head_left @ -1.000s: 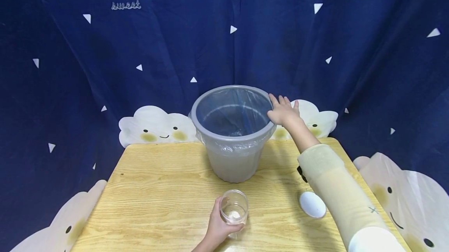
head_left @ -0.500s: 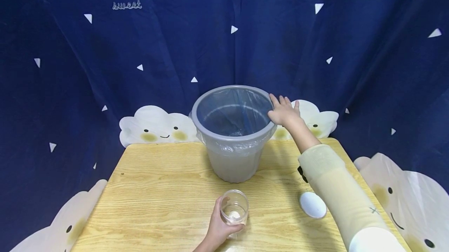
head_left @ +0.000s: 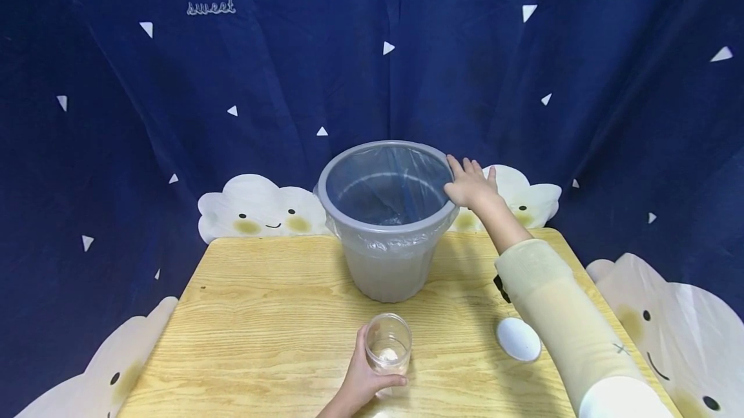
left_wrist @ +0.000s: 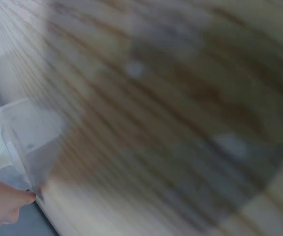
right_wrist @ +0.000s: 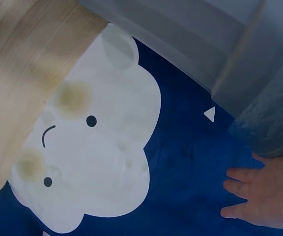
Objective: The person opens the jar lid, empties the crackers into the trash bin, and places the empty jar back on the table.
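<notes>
In the head view my left hand (head_left: 366, 376) holds a clear plastic cup (head_left: 388, 347) near the table's front edge. The thumb lies across its near side and the fingers go round its left side. A little whitish matter shows at the bottom, too unclear to name. The left wrist view catches part of the same cup (left_wrist: 31, 142) beside the hand (left_wrist: 1, 204). Farther back stands a grey bin (head_left: 386, 269) with a clear liner bag folded over its rim. My right hand (head_left: 472, 184), fingers spread, touches the rim on the right. The right wrist view shows those straight fingers (right_wrist: 242, 187) by the bin (right_wrist: 181, 39).
A white round disc (head_left: 518, 339), perhaps a lid, lies on the wooden table (head_left: 250, 314) right of the cup, beside my right sleeve (head_left: 564, 314). Some small black thing (head_left: 501, 289) shows at the sleeve's edge. A dark blue curtain (head_left: 279, 69) with cloud prints surrounds the table.
My left thumb has shifted slightly on the cup, its tip now a little lower and straighter. The right hand, the bin and the white disc stay in place.
</notes>
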Available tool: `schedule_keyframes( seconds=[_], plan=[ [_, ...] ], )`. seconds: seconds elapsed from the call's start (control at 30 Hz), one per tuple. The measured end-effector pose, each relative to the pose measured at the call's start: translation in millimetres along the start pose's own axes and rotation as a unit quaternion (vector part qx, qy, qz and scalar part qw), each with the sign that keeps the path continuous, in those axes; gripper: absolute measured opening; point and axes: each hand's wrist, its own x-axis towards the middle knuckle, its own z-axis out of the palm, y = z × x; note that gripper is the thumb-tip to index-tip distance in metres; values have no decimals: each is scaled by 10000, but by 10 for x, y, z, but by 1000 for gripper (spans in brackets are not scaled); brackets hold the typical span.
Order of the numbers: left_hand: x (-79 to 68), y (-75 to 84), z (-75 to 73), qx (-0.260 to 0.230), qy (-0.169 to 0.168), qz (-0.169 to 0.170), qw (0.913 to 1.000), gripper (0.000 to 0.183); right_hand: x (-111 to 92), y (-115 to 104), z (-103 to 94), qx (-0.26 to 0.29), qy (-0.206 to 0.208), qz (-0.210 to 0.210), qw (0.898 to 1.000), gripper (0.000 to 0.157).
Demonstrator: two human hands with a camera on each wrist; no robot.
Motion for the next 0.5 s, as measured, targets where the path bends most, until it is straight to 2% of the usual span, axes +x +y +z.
schedule_keyframes(
  seconds=[0.17,0.37,0.5],
  plan=[
    [14,47,-103,-287,-344,-33,9990,112,13,5,8,23,74,9,10000,71],
    [106,154,-292,-377,-481,515,9968,74,26,20,25,101,205,68,9997,70],
    [201,220,-413,-378,-469,615,9963,56,19,20,40,109,441,29,9990,68]
  ],
)
